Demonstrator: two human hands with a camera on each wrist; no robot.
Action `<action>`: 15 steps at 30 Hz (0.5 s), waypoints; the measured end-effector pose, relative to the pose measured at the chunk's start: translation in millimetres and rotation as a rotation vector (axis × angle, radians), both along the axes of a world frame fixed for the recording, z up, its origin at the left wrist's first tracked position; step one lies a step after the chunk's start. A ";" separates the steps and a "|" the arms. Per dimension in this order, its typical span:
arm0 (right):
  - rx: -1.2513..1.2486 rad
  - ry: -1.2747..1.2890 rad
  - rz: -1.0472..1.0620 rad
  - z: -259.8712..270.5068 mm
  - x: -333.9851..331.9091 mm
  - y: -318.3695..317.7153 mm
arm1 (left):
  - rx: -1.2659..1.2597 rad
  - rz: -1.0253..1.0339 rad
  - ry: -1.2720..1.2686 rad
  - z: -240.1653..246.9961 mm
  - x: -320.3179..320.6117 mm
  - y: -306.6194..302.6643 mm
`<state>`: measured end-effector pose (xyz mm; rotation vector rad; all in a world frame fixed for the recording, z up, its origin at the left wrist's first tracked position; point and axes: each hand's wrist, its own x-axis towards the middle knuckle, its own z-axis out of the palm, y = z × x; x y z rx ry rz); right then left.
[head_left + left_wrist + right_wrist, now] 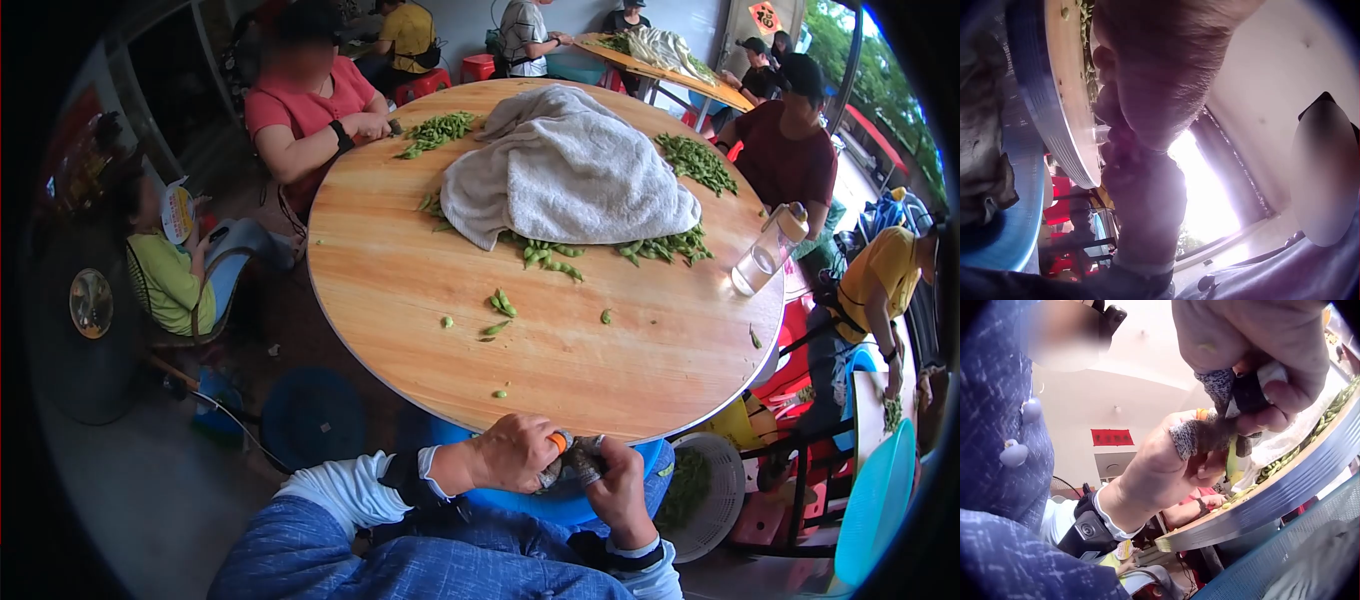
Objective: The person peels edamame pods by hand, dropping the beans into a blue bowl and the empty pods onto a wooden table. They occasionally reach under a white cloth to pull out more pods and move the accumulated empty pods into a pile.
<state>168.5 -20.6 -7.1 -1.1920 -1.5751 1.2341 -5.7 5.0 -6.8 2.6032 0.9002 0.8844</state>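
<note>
Two hands meet at the near edge of the round wooden table (400, 300), and from where I stand the left hand (512, 455) seems to pinch a green soybean pod (1231, 461) at its fingertips. The right hand (618, 490) is bunched close beside it, fingers curled; whether it also grips the pod's upper end I can't tell, because dark finger guards (1186, 439) cover that spot.

Those guards could be the trouble: thick as they look, they probably dull the feel, so an uneven squeeze might twist the pod loose or shoot a bean off sideways. A blue mesh-sided basket (1235, 581) sits below, but anything flung wide could miss it and end up on the floor or the tabletop, where a loose bean (500, 394) lies. If a guard slid, a bare thumb might end up against the husk.

Farther off, a water bottle (765, 255) stands near the table's right side; a careless elbow could tip it towards the pods (685, 245) poking from under the grey towel (570, 170).
</note>
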 end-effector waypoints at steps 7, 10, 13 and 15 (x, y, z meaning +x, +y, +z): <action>-0.234 0.322 0.140 -10.2 5.8 3.7 | -0.462 -0.128 -0.161 -12.4 -6.4 6.3; -0.472 0.543 0.179 -1.8 9.8 3.9 | -0.853 -0.197 -0.295 -13.1 -7.7 7.8; -0.528 0.582 0.214 -3.6 16.8 5.1 | -1.152 -0.227 -0.487 -19.4 -5.8 7.3; -0.516 0.565 0.234 -11.7 18.8 6.3 | -1.303 -0.197 -0.596 -25.2 -5.3 6.9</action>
